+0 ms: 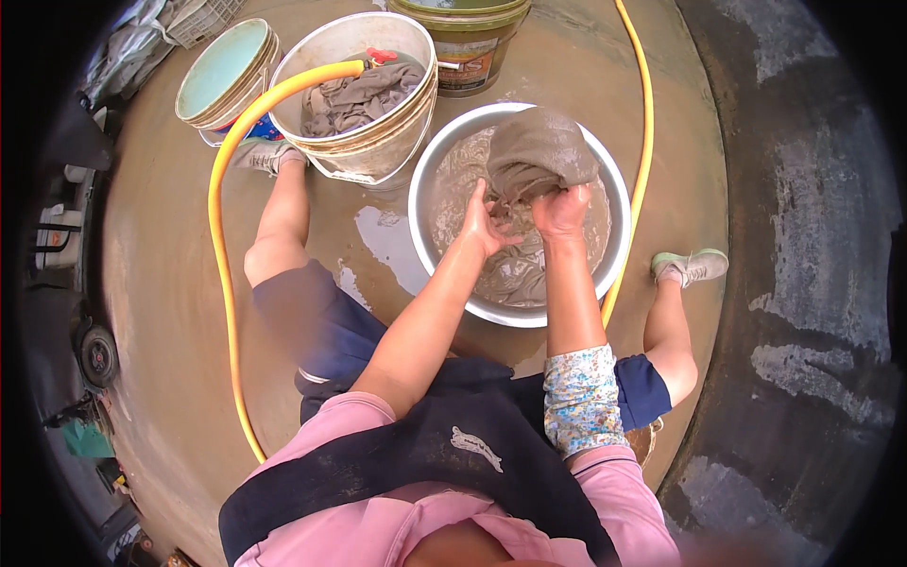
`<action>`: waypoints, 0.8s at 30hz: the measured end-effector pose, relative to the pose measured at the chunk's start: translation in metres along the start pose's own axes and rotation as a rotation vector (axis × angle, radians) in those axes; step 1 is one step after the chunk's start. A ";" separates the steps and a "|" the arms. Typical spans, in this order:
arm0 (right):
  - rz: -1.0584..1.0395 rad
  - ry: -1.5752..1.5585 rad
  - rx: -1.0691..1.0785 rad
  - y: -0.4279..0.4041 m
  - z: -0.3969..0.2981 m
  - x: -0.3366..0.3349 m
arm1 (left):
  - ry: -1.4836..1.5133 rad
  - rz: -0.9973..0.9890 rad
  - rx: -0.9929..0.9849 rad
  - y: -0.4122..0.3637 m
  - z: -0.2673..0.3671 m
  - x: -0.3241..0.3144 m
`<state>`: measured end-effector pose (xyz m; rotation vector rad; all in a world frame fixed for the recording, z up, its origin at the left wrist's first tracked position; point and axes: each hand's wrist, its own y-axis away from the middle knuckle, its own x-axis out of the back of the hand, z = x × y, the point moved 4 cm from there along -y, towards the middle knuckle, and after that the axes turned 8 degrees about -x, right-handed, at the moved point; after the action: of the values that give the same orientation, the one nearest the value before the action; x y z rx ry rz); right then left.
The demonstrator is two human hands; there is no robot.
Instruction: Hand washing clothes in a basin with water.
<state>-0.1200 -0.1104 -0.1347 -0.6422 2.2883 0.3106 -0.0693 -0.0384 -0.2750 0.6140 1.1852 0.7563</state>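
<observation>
A wide metal basin (419,244) of murky brown water stands on the floor between my legs. My right hand (562,212) grips a wet grey-brown cloth (542,152) and holds it up over the water; its far end is blurred. Just left of it, my left hand (489,223) is spread over the basin with fingers apart, close to the cloth's lower folds. Whether those fingertips touch the cloth, I cannot tell. More soaked fabric (521,276) lies partly under the water near the basin's front side.
A white bucket (382,152) holds wet cloths, with a yellow hose (221,248) and its red valve (381,55) over the rim. A smaller bucket (227,78) and an olive bucket (468,60) stand beside it. Another yellow hose stretch (646,127) passes right of the basin.
</observation>
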 end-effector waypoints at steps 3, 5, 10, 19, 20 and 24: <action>0.120 -0.080 -0.068 0.033 0.002 0.005 | 0.151 -0.355 -0.464 -0.044 0.023 0.012; 0.144 -0.061 -0.098 0.043 -0.010 0.045 | 0.091 -0.357 -0.291 -0.045 0.035 0.009; -0.080 -0.232 -0.290 0.040 -0.008 0.098 | -0.084 -0.339 -0.073 0.055 0.039 -0.044; 0.195 -0.324 -0.350 0.022 0.044 0.103 | -1.011 -0.918 -0.170 0.088 0.000 -0.016; 0.168 -0.331 -0.349 0.018 0.048 0.108 | -0.789 -0.709 -0.306 0.078 -0.003 0.009; 0.003 -0.370 -0.288 0.005 0.051 0.123 | -0.172 -0.098 -0.455 0.088 -0.031 0.038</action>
<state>-0.1679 -0.1300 -0.2577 -0.6612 1.9062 0.7081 -0.1087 0.0466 -0.2384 0.2342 0.8401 0.8382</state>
